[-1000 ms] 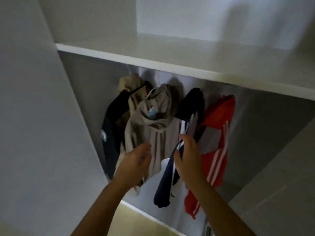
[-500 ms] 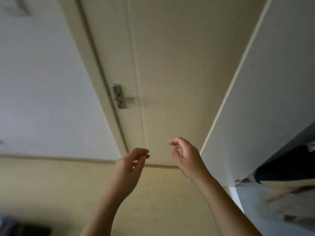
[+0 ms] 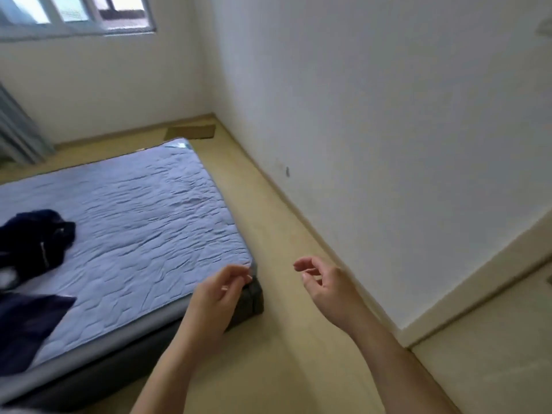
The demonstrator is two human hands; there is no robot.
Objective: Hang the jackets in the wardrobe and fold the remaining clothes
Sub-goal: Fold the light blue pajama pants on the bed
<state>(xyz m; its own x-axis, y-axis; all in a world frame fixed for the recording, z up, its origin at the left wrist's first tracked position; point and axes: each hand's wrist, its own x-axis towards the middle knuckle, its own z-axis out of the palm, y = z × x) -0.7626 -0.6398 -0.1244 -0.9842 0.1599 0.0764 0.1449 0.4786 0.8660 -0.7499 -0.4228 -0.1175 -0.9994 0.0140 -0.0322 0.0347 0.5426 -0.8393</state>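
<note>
Soft, even daylight enters from the window [image 3: 74, 13] at 11 o'clock. Its panes are blown out almost to white, and the white wall [image 3: 388, 115] from 1 to 3 o'clock reads bright with no hard glare. Shadows are weak: only shallow shading in the quilted creases of the mattress [image 3: 149, 219] and a darker band along its side at 7 o'clock. Wide-angle distortion bows the wall corner and skirting toward the edges. Overall focus is slightly soft, and the dark clothes [image 3: 33, 240] at 9 o'clock are smeared with their detail lost.

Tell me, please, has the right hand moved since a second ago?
Yes: off the wardrobe jackets; the right hand now hangs empty over the floor beside the bed.
</note>
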